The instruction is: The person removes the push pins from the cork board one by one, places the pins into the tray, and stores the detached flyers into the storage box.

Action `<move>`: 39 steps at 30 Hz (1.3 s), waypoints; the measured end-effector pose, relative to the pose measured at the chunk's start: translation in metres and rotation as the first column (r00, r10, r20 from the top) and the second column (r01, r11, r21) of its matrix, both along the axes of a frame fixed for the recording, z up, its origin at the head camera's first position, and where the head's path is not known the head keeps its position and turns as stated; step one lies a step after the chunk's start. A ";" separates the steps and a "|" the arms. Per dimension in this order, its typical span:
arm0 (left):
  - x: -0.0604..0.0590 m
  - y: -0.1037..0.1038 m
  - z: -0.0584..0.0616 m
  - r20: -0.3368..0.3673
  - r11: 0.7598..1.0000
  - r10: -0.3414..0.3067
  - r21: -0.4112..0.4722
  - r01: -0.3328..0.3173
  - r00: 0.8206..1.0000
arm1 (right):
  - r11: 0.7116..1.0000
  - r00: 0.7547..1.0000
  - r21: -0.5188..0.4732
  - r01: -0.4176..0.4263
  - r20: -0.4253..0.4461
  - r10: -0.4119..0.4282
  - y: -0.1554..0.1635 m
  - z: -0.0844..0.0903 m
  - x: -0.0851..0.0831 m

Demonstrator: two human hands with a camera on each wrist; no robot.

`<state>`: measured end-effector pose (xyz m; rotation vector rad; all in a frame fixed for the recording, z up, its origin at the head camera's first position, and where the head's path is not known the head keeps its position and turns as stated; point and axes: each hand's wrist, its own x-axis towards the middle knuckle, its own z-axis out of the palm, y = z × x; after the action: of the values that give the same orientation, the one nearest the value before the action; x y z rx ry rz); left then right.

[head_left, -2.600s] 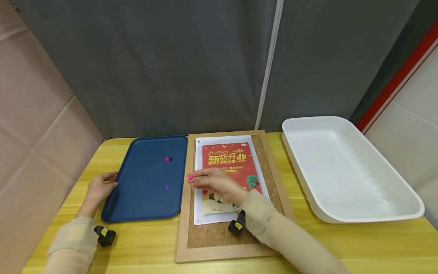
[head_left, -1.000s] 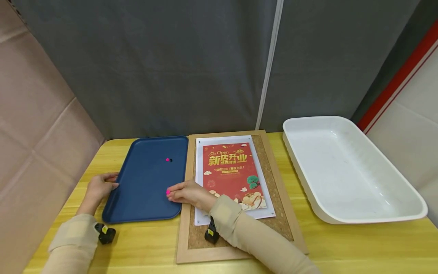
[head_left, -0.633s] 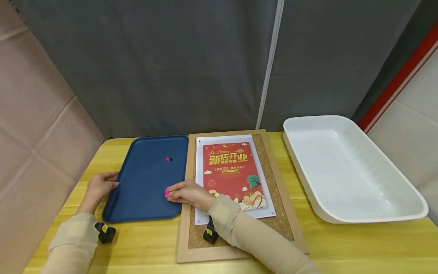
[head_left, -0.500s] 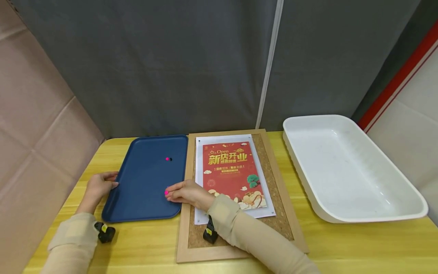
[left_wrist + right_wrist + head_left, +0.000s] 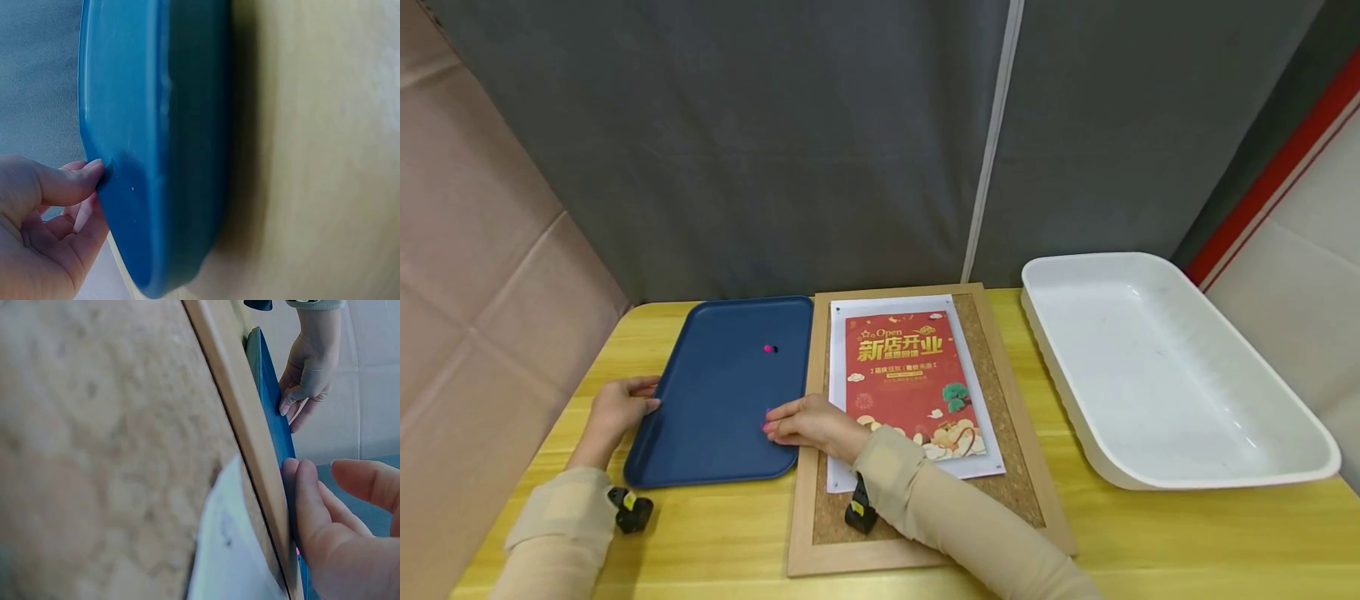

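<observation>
Fingers of my left hand [image 5: 613,412] rest relaxed against the blue tray [image 5: 715,433] rim, while my right hand [image 5: 808,423] pinches a pink pushpin [image 5: 767,426] over it.

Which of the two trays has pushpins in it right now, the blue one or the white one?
The blue tray, left of the corkboard, with a pink pin inside and both hands at its edges. The white tray on the right shows none.

Left hand's thumb [image 5: 69,182] touches the blue tray [image 5: 159,144] rim.
</observation>
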<state>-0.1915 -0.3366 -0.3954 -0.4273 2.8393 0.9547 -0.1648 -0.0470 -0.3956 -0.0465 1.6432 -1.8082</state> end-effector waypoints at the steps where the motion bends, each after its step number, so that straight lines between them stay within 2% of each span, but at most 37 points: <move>1: 0.000 0.000 0.000 -0.002 1.000 -0.002 -0.001 0.002 1.000 | 1.000 1.000 0.000 -0.001 0.001 0.001 0.000 0.000 0.000; 13: -0.001 -0.001 -0.002 0.004 1.000 -0.002 -0.001 0.002 1.000 | 1.000 1.000 -0.018 -0.018 -0.022 0.018 0.005 0.001 0.004; 24: 0.001 0.001 0.000 0.012 1.000 0.007 0.001 -0.007 1.000 | 0.998 0.995 0.034 -0.043 -0.088 0.046 0.039 0.017 0.001; 28: 0.001 0.000 0.001 0.007 1.000 0.007 0.001 -0.007 1.000 | 1.000 0.995 0.017 -0.023 -0.096 0.025 0.055 0.023 -0.003; 39: 0.000 0.000 -0.001 -0.003 1.000 0.007 0.001 -0.007 1.000 | 0.995 0.991 -0.006 0.096 -0.096 -0.096 0.101 0.034 -0.012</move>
<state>-0.1917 -0.3361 -0.3963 -0.4367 2.8424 0.9583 -0.1770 0.0544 -0.3614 -0.0566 1.7385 -1.9059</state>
